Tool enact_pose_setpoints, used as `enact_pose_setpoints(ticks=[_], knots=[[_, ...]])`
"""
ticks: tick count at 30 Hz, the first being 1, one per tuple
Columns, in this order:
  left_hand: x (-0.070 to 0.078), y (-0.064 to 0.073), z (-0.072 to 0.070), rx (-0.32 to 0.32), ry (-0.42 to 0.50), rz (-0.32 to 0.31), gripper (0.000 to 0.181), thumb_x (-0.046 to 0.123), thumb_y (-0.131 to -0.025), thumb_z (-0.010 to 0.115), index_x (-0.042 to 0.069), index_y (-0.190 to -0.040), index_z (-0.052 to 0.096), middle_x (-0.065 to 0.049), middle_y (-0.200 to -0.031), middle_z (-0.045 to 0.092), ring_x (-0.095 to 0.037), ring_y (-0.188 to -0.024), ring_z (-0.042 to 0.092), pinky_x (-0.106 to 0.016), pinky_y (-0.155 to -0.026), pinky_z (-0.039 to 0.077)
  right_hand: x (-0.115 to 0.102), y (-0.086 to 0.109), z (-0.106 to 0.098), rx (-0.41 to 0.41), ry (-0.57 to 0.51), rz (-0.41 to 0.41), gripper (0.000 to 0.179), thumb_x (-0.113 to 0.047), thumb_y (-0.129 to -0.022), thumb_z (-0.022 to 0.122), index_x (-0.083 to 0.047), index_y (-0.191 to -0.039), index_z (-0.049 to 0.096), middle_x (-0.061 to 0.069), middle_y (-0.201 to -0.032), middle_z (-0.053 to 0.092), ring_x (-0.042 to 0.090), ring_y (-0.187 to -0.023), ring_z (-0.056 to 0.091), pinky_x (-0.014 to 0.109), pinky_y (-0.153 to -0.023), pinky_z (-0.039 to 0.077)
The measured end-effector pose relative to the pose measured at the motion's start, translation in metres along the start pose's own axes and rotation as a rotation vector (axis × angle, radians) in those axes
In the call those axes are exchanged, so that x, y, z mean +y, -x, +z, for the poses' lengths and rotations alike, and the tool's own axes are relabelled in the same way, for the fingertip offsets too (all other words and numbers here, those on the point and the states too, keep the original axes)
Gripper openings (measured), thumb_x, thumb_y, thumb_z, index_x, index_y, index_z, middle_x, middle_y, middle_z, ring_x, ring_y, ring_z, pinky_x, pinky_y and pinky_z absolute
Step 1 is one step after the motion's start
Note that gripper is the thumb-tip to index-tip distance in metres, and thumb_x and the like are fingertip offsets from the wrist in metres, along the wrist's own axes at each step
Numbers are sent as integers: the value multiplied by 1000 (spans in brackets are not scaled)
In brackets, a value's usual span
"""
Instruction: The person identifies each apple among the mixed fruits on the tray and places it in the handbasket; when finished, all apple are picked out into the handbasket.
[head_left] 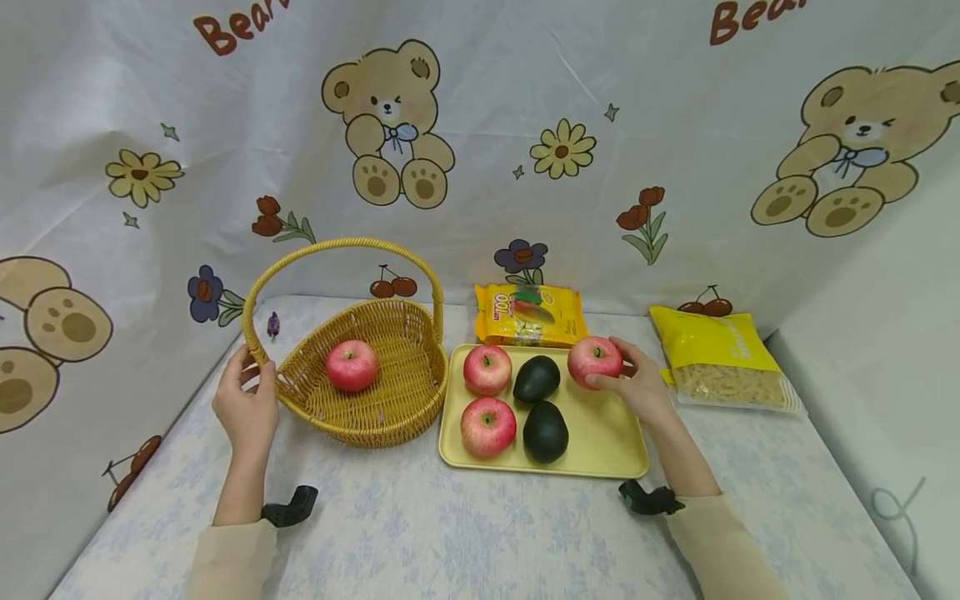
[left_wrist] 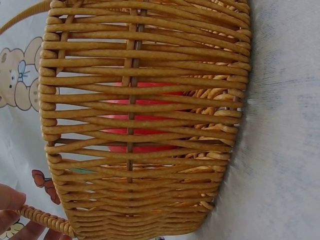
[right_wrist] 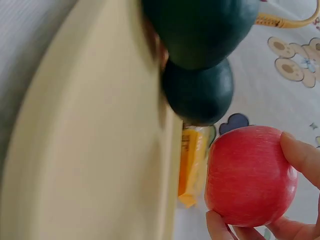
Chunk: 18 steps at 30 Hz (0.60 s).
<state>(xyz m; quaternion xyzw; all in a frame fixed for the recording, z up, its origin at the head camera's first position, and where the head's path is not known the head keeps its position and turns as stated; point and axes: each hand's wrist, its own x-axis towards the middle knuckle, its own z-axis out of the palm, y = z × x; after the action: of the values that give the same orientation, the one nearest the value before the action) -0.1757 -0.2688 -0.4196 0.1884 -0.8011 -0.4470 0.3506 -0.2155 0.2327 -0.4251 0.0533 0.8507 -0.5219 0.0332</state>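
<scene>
My right hand (head_left: 645, 387) grips a red apple (head_left: 595, 362) over the tray's back right part; in the right wrist view that apple (right_wrist: 251, 176) shows between thumb and fingers, raised off the tray surface. The yellow tray (head_left: 600, 454) also holds two apples (head_left: 488, 427) on its left and two dark green avocados (head_left: 545, 432) beside them. My left hand (head_left: 247, 408) grips the left base of the handle of a wicker basket (head_left: 390, 437). One apple (head_left: 352, 365) lies inside the basket, and its red shows through the weave in the left wrist view.
Behind the tray stands a yellow packet (head_left: 531, 315) with a mango picture. A yellow and clear bag (head_left: 723, 362) of pasta-like pieces lies right of my right hand. A white cloth (head_left: 487, 100) printed with bears hangs at the back of the table (head_left: 465, 533).
</scene>
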Motion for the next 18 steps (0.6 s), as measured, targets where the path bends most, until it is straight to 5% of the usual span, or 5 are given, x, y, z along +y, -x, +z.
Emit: enact_pose_setpoints(ticks=[7, 13, 18], knots=[[-1, 0, 0, 4, 7, 10, 39, 9, -96, 57, 6, -135, 57, -15, -123, 65, 14, -90, 45, -5, -74, 38, -18, 9, 2, 6, -26, -41, 89, -32, -83, 78, -15, -154, 29, 14, -151, 39, 34, -129, 42, 36, -98, 48], [-1, 0, 0, 3, 2, 9, 39, 10, -96, 57, 6, -135, 58, -15, -124, 65, 13, -90, 45, -5, -74, 38, -37, 17, 9, 5, -51, -101, 86, -30, -82, 79, -14, -153, 32, 13, -150, 41, 35, -130, 44, 42, -100, 49], [-2, 0, 0, 4, 5, 8, 39, 9, -96, 57, 6, -135, 58, -15, -123, 65, 13, -90, 45, -6, -74, 39, -56, 22, 20, -39, -123, -169, 81, -21, -82, 79, -12, -151, 36, 14, -145, 45, 33, -124, 47, 21, -86, 52]])
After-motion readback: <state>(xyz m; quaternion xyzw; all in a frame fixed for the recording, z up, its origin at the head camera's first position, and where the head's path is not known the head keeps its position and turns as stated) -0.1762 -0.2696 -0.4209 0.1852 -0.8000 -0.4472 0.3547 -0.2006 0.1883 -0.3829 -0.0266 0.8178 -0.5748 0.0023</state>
